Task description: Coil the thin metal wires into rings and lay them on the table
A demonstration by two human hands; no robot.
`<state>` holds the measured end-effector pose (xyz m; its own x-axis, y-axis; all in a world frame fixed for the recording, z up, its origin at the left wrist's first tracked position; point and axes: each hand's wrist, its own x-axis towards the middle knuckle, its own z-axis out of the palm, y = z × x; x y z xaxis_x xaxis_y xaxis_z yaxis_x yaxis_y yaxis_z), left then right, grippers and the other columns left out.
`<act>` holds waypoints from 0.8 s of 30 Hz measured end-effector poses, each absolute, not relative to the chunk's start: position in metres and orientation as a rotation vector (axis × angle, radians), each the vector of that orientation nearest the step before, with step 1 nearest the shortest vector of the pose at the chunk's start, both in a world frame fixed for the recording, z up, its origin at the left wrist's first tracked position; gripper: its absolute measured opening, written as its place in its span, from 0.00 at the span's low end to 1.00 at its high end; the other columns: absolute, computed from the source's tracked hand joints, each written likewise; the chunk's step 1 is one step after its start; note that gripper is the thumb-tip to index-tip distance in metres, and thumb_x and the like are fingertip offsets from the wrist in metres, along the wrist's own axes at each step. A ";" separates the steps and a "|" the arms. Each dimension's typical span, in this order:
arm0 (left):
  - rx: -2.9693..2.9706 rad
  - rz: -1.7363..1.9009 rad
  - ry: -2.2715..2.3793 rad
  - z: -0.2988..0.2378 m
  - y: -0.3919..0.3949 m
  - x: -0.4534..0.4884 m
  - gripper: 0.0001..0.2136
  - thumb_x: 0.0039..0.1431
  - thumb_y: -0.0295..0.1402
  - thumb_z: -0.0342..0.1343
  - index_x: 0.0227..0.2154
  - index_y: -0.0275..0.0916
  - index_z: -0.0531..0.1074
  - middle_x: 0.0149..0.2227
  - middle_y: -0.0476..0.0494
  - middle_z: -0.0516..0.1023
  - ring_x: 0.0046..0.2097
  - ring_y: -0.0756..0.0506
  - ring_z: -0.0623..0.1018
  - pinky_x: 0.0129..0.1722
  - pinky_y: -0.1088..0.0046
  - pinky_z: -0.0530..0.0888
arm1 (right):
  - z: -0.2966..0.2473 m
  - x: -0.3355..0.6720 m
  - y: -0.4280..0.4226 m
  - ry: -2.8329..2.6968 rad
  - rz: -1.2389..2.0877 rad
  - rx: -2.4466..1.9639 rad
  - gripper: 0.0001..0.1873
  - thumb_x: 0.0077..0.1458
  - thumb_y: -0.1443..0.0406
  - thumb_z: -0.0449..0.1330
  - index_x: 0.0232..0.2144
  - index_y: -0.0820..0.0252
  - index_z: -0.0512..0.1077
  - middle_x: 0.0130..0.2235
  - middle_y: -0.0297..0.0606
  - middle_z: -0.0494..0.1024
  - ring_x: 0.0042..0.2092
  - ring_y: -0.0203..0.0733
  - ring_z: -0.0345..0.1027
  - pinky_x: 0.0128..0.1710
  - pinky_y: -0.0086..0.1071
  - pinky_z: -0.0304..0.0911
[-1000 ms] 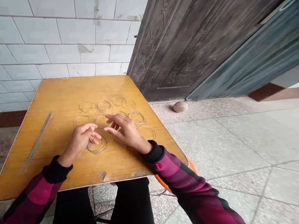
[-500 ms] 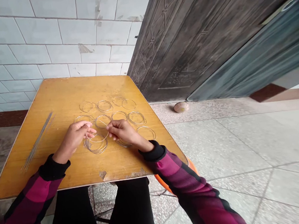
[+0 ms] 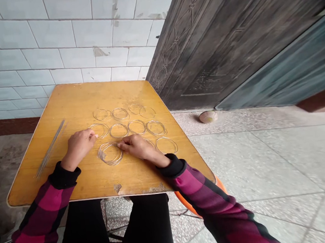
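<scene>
Rings of thin silvery wire lie in rows on the yellow wooden table (image 3: 90, 183). My right hand (image 3: 137, 145) is pinched on the right edge of a wire ring (image 3: 111, 164) in a loose stack of overlapping rings in the near row. My left hand (image 3: 79, 145) has its fingers drawn together beside another wire ring (image 3: 100, 137) in the middle row. Whether those fingertips hold anything is too small to tell. Part of a near-row ring is hidden under my right hand.
A bundle of straight wires (image 3: 50, 148) lies on the table's left side. White tiled wall (image 3: 65, 58) stands behind the table, with a dark carved wooden door (image 3: 202, 55) to the right. An orange stool (image 3: 185, 204) shows under the near right edge. A roundish object (image 3: 207, 116) sits on the floor.
The ring held up between both hands is lowered onto the near stack, with my right hand at its edge. My left hand has let go and moved apart leftward. The view has shifted slightly.
</scene>
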<state>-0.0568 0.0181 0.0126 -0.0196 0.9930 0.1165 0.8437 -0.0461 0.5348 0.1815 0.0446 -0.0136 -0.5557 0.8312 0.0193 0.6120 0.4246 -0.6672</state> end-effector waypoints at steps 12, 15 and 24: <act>1.501 0.269 2.614 0.027 0.031 -0.157 0.07 0.58 0.33 0.56 0.28 0.37 0.76 0.29 0.41 0.75 0.43 0.36 0.75 0.44 0.55 0.71 | -0.010 0.188 0.047 -2.239 0.598 -1.185 0.14 0.60 0.62 0.56 0.29 0.62 0.77 0.22 0.34 0.74 0.24 0.34 0.61 0.26 0.28 0.53; 1.505 0.228 2.569 0.018 0.036 -0.164 0.06 0.55 0.32 0.59 0.26 0.36 0.74 0.25 0.43 0.73 0.42 0.36 0.76 0.45 0.53 0.70 | -0.011 0.189 0.048 -2.227 0.589 -1.182 0.13 0.60 0.62 0.56 0.29 0.62 0.77 0.22 0.34 0.74 0.24 0.34 0.62 0.26 0.28 0.53; 1.431 0.082 2.630 0.010 0.049 -0.163 0.05 0.50 0.32 0.61 0.29 0.36 0.77 0.42 0.26 0.80 0.47 0.28 0.78 0.40 0.53 0.73 | -0.011 0.191 0.048 -2.246 0.603 -1.192 0.13 0.61 0.62 0.55 0.33 0.63 0.78 0.26 0.38 0.79 0.27 0.36 0.67 0.29 0.29 0.56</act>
<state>-0.1633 0.0494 0.0099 -0.5353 0.8384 -0.1023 0.8304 0.5445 0.1177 0.1909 0.0480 -0.0112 -0.4757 0.8470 0.2374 0.6143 0.5131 -0.5994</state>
